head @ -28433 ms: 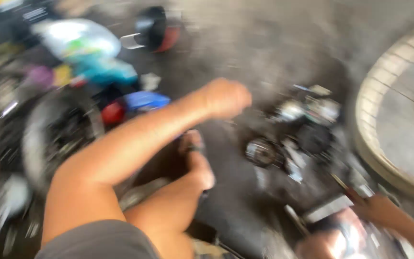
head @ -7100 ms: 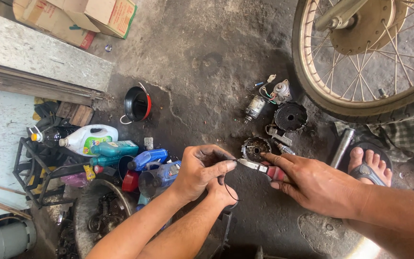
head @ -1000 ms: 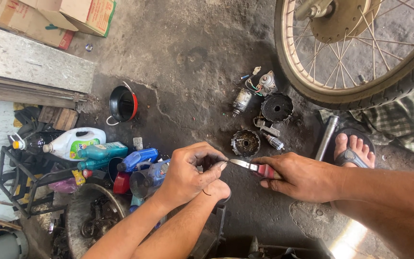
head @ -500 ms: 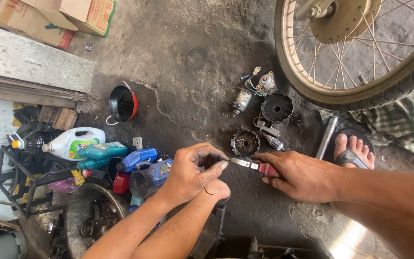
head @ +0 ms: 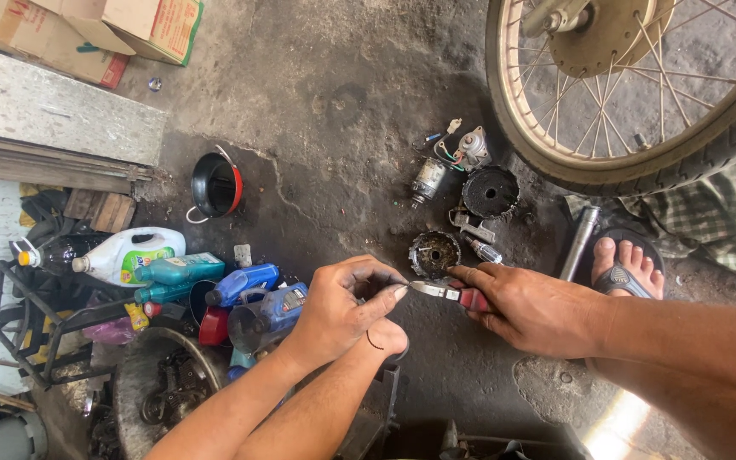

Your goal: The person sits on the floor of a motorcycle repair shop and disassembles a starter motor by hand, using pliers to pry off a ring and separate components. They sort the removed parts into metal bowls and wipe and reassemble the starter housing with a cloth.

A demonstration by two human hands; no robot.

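Our right hand (head: 538, 307) gripped red-handled pliers (head: 449, 292); left hand (head: 338, 307) fingers pinched, apparently, a small part at their tip. Drum-shaped parts (head: 434, 254) lay beyond, wheel (head: 632, 94) behind, bottles (head: 181, 271) left.

Soft even daylight, sharp focus, no blur, sunlit patch on floor (head: 615, 422) at bottom right, slight wide-angle bending at edges

- Oil-stained concrete floor (head: 342, 102).
- Far left: cardboard boxes (head: 121, 34).
- Left: black-and-red funnel (head: 215, 185), white jug (head: 129, 253), blue bottles (head: 249, 285).
- Centre right: round engine parts (head: 489, 192), metal tube (head: 579, 241).
- Far right: spoked wheel (head: 641, 94).
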